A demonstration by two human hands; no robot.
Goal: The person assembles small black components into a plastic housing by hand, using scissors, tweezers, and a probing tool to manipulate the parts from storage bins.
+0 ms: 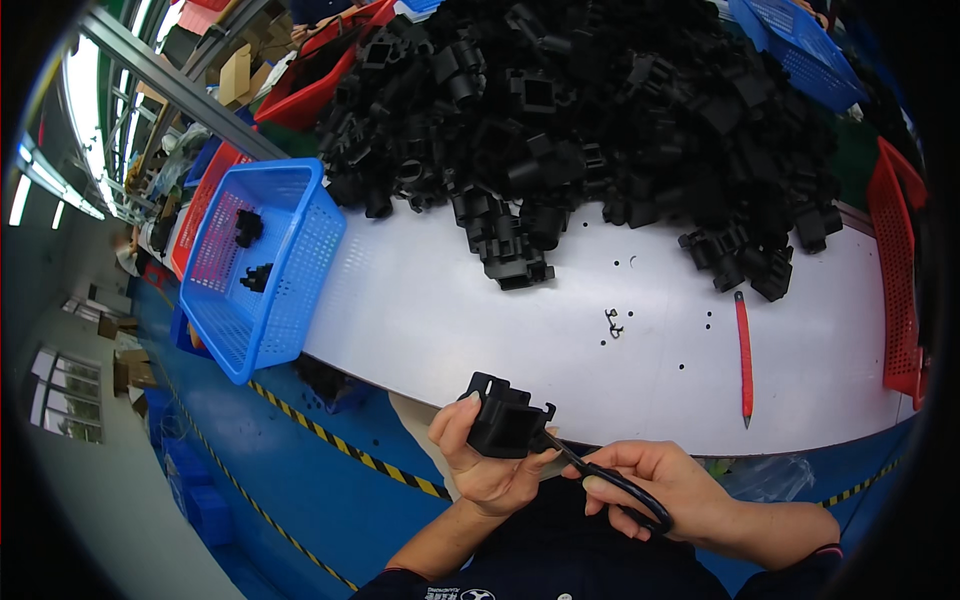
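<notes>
My left hand (490, 475) grips a black moulded plastic part (505, 420) just off the table's near edge. It looks boxy, with a hooked tab on its right side. In my right hand (665, 490) is a pair of scissors (628, 490) with black handles, my fingers closed around the loops. The scissors' tips reach the part's lower right corner, next to my left fingers; whether they touch it is hidden. A large heap of similar black plastic parts (600, 110) covers the far side of the white table (450, 330).
A blue basket (265, 300) with two black parts stands at the left. A red pencil-shaped tool (744, 360) and small black scraps (613, 324) lie on the table. Red baskets (895, 280) are at the right and far left; another blue basket (800, 55) sits far right.
</notes>
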